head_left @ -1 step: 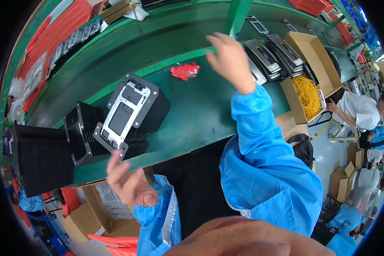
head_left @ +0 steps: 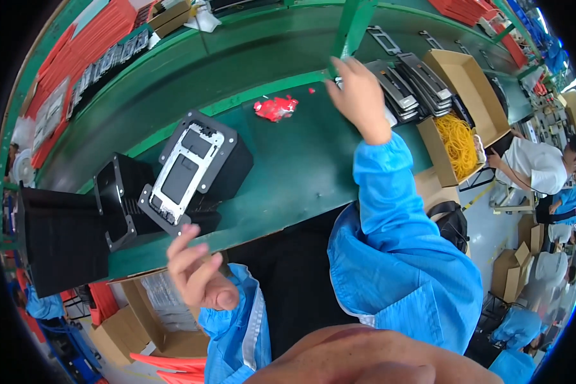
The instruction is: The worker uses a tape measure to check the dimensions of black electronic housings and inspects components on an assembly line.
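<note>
My left hand [head_left: 201, 276] hovers over the front edge of the bench, fingers apart and nothing in it. Just beyond its fingertips, a white-and-black metal frame [head_left: 190, 163] lies tilted on a black block-shaped fixture [head_left: 232, 163]. At the back of the bench my right hand [head_left: 358, 101] is open, thumb and fingers apart, beside stacked dark panels [head_left: 425, 83]. Left of it lies a crumpled heap of red scraps [head_left: 276, 109], with a small red piece [head_left: 312, 91] between the heap and my hand.
A second black fixture [head_left: 118, 198] and a large black box [head_left: 64, 240] stand at the left. To the right, an open cardboard box [head_left: 457, 144] holds yellow bands or cords. A green post [head_left: 347, 32] rises behind the bench. A co-worker [head_left: 536, 163] sits at the far right.
My right hand has moved slightly right and down, away from the red heap. A small red piece now shows by its fingertips. My left hand has shifted a little right.
</note>
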The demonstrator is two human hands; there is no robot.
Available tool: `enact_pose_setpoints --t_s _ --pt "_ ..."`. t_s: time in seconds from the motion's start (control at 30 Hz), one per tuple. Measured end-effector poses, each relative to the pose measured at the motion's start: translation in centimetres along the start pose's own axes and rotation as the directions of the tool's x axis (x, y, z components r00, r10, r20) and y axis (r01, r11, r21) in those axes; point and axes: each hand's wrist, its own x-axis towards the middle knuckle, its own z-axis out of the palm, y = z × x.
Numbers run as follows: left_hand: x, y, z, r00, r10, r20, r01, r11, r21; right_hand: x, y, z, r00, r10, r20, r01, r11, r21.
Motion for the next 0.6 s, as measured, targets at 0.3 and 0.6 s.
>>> enact_pose_setpoints --t_s 0.3,0.6 --pt "-0.8 -0.7 5.0 0.896 -0.217 0.388 0.358 0.869 -0.341 -10.0 4.0 -1.8 0.995 0.033 0.092 -0.012 0.976 -0.217" --pt "-1.3 0.6 7.5 0.737 -0.271 0.620 0.494 0.842 -0.219 -9.9 -3.0 -3.7 0.952 0.254 -0.173 -0.192 0.931 0.309"
